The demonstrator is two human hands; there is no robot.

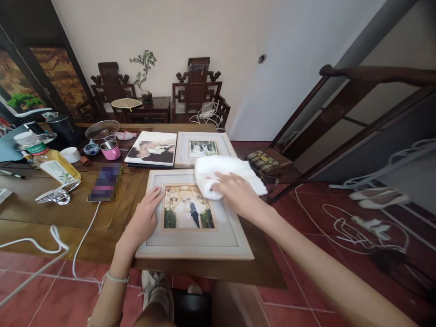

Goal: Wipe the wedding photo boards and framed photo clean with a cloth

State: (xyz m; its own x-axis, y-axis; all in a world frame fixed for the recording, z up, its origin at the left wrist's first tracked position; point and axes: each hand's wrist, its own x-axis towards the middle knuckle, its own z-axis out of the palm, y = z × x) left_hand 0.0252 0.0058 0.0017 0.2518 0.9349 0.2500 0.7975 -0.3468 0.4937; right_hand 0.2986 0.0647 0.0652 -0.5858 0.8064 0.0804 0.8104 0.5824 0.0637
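Observation:
A light wooden picture frame [197, 249] lies face up at the table's near edge, with a wedding photo of two people in its middle. My left hand [146, 212] rests on the frame's left border, fingers stretched out. On the frame's upper right corner, my right hand [240, 193] presses a folded white towel [226, 167], with its fingers curled on it. The towel hides that corner and overlaps the lower edge of a second picture frame [184, 152] behind. Left of that one lies a photo album [141, 156].
On the wooden table [102, 227] to the left are a phone [105, 181] on a white cable, an oil bottle [54, 165], a pink mug [111, 151] and a glass lid [102, 129]. A dark chair [340, 113] with a plaid bag [264, 161] stands right.

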